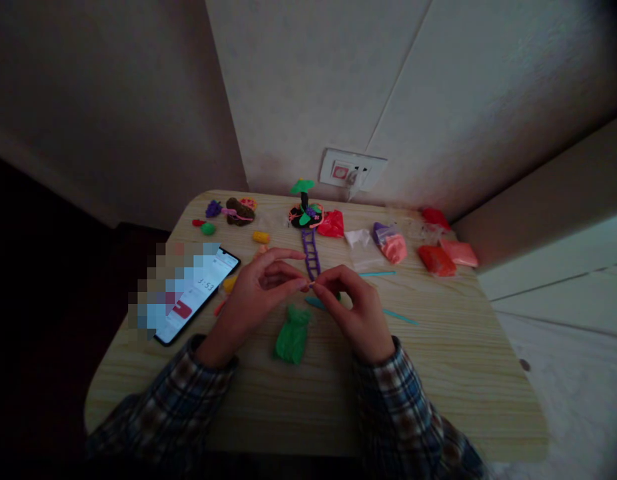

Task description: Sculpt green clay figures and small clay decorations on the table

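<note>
Over the middle of the table, my left hand [261, 293] and my right hand [356, 307] meet at their fingertips. Both pinch a tiny pale piece [311, 285], perhaps modelling clay; most of it is hidden by the fingers. Just beyond them lies a purple clay ladder [311, 252], leading to a clay model [305, 213] with a dark base and a green-topped tree. Between my wrists rests a green bag [292, 337]. Something green and a blue tool [314, 303] are partly covered by my right hand.
A lit phone [198, 293] lies left, partly pixelated. Behind it are a brown clay lump [238, 211] and a yellow piece [261, 237]. Thin blue sticks [401, 316] lie right, with red and orange packets [437, 260] farther back. A wall socket [352, 168] is behind the table [453, 387].
</note>
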Demonstrator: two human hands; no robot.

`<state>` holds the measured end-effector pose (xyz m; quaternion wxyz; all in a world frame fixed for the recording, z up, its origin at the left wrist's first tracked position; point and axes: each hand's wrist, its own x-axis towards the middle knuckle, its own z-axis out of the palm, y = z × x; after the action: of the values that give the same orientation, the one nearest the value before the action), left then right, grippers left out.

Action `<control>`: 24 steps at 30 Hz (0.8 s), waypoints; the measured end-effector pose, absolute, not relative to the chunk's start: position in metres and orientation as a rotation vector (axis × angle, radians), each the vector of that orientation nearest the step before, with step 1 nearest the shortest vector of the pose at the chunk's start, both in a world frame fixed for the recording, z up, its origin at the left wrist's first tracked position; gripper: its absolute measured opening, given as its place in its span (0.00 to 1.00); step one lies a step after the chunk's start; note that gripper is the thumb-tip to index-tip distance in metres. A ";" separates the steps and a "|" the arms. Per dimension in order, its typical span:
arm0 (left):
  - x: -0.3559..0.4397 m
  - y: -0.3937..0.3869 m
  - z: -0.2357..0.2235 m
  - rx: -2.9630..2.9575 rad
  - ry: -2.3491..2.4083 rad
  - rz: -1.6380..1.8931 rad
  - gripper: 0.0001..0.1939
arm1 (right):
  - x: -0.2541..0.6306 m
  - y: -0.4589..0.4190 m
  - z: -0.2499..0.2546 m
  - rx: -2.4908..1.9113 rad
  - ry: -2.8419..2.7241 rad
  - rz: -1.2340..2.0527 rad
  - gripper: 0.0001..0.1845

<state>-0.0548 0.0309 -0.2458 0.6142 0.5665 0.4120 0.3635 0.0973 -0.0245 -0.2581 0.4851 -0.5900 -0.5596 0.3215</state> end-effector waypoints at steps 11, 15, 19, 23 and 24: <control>-0.056 0.031 -0.251 1.349 0.910 0.786 0.14 | 0.097 -0.025 -0.258 -1.416 -1.325 0.821 0.07; -0.057 0.032 -0.253 1.365 0.897 0.784 0.14 | 0.097 -0.025 -0.258 -1.406 -1.313 0.834 0.08; -0.057 0.033 -0.252 1.365 0.880 0.788 0.13 | 0.098 -0.025 -0.258 -1.408 -1.298 0.847 0.07; -0.056 0.033 -0.250 1.393 0.919 0.802 0.12 | 0.106 -0.024 -0.258 -1.433 -1.195 0.825 0.08; -0.056 0.033 -0.250 1.426 0.933 0.810 0.12 | 0.110 -0.024 -0.257 -1.440 -1.154 0.811 0.08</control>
<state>-0.0558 0.0328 -0.2498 0.5871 0.6119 0.4003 0.3474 0.1095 -0.0241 -0.2575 0.5339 -0.6041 -0.4841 0.3401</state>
